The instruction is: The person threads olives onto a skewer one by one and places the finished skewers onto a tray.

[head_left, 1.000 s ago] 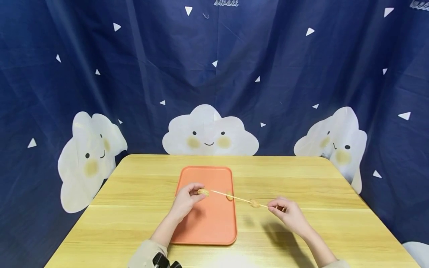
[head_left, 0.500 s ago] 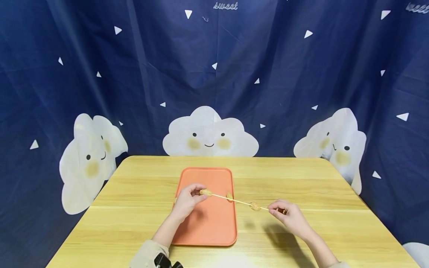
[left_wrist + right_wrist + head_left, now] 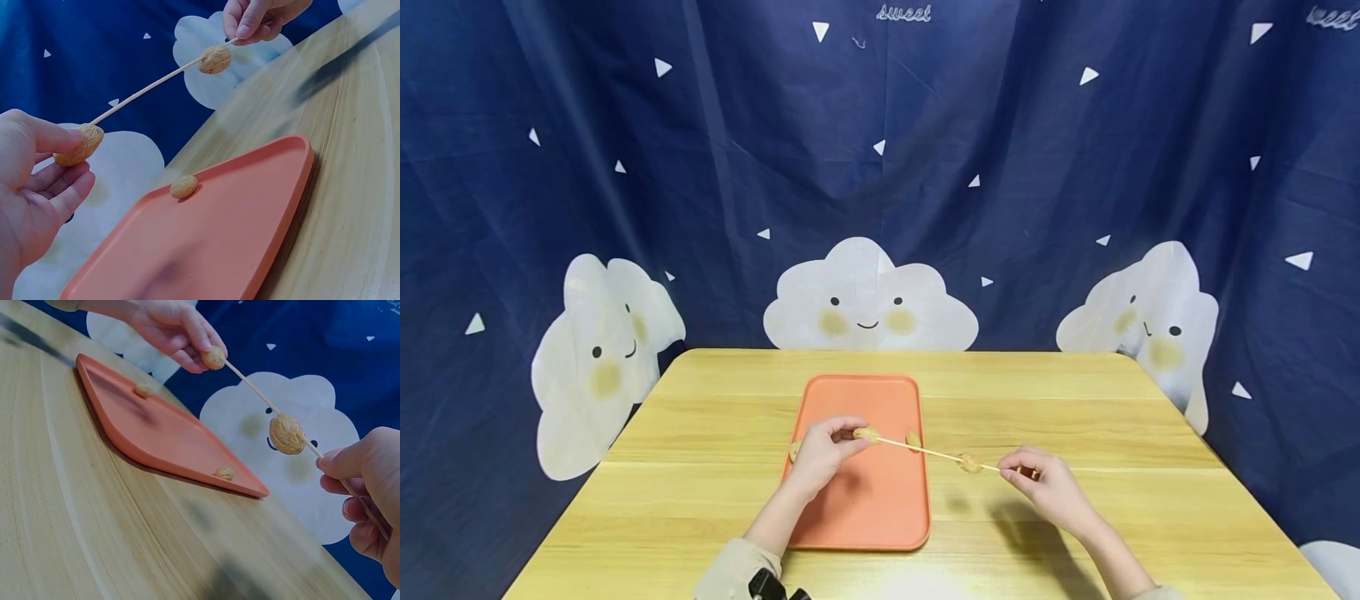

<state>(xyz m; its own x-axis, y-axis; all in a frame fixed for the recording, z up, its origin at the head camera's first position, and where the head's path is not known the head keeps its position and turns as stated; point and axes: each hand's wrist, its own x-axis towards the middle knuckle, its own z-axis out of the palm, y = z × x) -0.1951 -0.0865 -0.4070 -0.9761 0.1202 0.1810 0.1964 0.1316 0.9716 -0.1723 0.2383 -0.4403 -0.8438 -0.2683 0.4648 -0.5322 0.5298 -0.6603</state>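
My right hand (image 3: pixel 1051 487) pinches a thin wooden skewer (image 3: pixel 928 452) near its right end. A tan, wrinkled, oval food ball (image 3: pixel 287 434) is threaded on the skewer a little ahead of those fingers. My left hand (image 3: pixel 822 450) pinches a second, similar ball (image 3: pixel 80 145) between thumb and fingers. The skewer's far end meets this ball; how deep it goes in is hidden. Both hands are raised, the left above the orange tray (image 3: pixel 880 508), the right above the table to the tray's right.
One more tan ball (image 3: pixel 913 441) lies by the tray's right rim. Another ball (image 3: pixel 794 451) sits at the left rim, partly behind the left hand. The tray lies on a wooden table (image 3: pixel 1037 400), with a dark blue curtain (image 3: pixel 880 192) behind it.
A second ago the skewer's tip stood apart from the left hand's ball; now it meets the ball. The left hand has shifted slightly right with the ball. The right hand has barely moved.
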